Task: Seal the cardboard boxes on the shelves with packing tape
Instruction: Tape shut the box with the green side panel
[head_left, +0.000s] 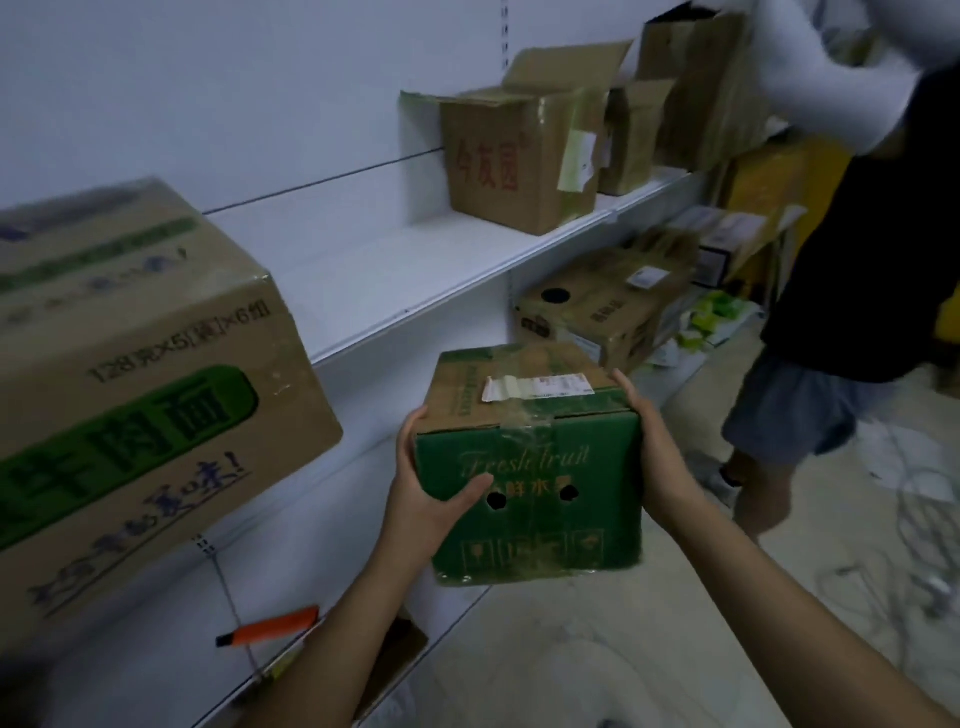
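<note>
Green fruit box, at lower centre of the frame, is carried clear of the shelving between both hands: the left hand clasps its left edge with the thumb laid across the green front face and the fingers curled behind the corner, while the right hand lies along its right side, fingers reaching up to the top rim. Clear tape runs across the closed flaps and over the front edge, beside a torn label, so this box appears sealed; whether the strip is fresh or old cannot be judged. Large noodle carton at the left of the frame also sits closed, though its top seam is blurred. Work plainly remains at upper right, where an open brown box on the upper shelf stands with its flaps up, and the taller cartons behind it look open as well. Lower box at centre right seems shut, its seal unreadable. No roll of packing tape is visible anywhere. An orange cutter-like tool lies on the bottom shelf at lower left; its exact nature is uncertain. A second person stands at the right edge, partly cut off, an arm reaching up out of frame, hiding part of the shelving. Floor clutter at far right is too blurred to identify.
</note>
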